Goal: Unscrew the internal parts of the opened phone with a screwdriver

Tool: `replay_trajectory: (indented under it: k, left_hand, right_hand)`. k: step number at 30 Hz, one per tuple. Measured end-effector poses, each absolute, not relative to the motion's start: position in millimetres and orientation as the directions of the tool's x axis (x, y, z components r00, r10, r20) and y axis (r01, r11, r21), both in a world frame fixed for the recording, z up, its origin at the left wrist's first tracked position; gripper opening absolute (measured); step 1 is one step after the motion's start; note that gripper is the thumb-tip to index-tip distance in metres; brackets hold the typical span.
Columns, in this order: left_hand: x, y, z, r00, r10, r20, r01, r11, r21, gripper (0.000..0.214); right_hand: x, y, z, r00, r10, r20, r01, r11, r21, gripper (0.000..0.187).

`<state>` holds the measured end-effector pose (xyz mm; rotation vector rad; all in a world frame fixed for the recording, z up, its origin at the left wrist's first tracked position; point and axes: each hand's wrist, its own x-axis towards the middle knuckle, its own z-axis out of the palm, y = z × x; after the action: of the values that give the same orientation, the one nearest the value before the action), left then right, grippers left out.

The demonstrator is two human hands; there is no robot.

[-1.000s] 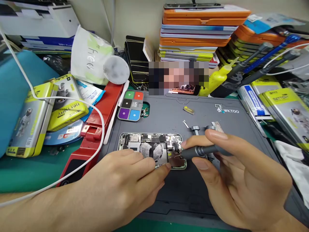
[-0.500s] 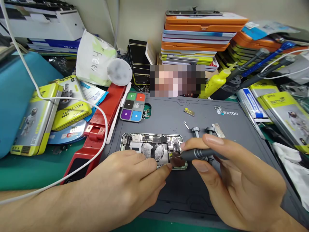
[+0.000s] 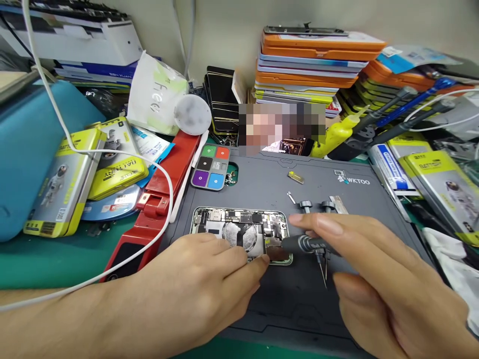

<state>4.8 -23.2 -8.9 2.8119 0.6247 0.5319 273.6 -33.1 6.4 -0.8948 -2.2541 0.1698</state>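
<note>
An opened smartphone point(image 3: 245, 237) lies on the grey work mat, its battery and circuit boards exposed. My left hand point(image 3: 209, 284) rests over its near edge, fingers bent and pressed against the frame, steadying it. A dark screwdriver point(image 3: 303, 244) points at the phone's right end; its tip is hard to make out. My right hand point(image 3: 385, 269) is around the screwdriver's rear part, index finger stretched above it and thumb lifted away. Two more screwdrivers point(image 3: 306, 204) lie just behind, with thin shafts pointing toward me.
A coloured screw tray point(image 3: 210, 168) sits at the mat's point(image 3: 258, 184) back left. Small metal parts point(image 3: 295, 177) lie behind the phone. A white cable point(image 3: 166, 174) crosses my left forearm. Battery boxes point(image 3: 63, 184) flank the mat; a red tool point(image 3: 153, 199) lies left.
My right thumb has drawn back from the screwdriver, and the index finger has straightened. The left hand keeps its place on the phone. The whole view has shifted slightly.
</note>
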Motion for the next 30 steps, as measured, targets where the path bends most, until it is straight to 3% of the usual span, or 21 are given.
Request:
replay_trajectory:
  k: [4, 9, 21, 26, 30]
  left_hand:
    - [5, -24, -11, 0.843, 0.44, 0.31, 0.374, -0.893, 0.25, 0.027]
    - [5, -25, -11, 0.846, 0.424, 0.325, 0.369, -0.904, 0.218, 0.028]
    - [7, -26, -10, 0.83, 0.409, 0.378, 0.368, -0.912, 0.179, 0.027]
    - [6, -26, -10, 0.827, 0.411, 0.383, 0.355, -0.911, 0.209, 0.022]
    - [7, -27, -9, 0.81, 0.382, 0.445, 0.355, -0.923, 0.146, 0.02]
  right_hand:
    - [277, -36, 6, -0.565, 0.601, 0.566, 0.556, 0.784, -0.277, 0.073]
    - [273, -33, 5, -0.547, 0.59, 0.595, 0.549, 0.789, -0.278, 0.076]
    - [265, -29, 0, -0.511, 0.573, 0.641, 0.561, 0.787, -0.257, 0.056]
    - [262, -29, -2, -0.506, 0.553, 0.662, 0.532, 0.804, -0.266, 0.055]
    - [261, -28, -4, -0.497, 0.538, 0.681, 0.536, 0.807, -0.247, 0.056]
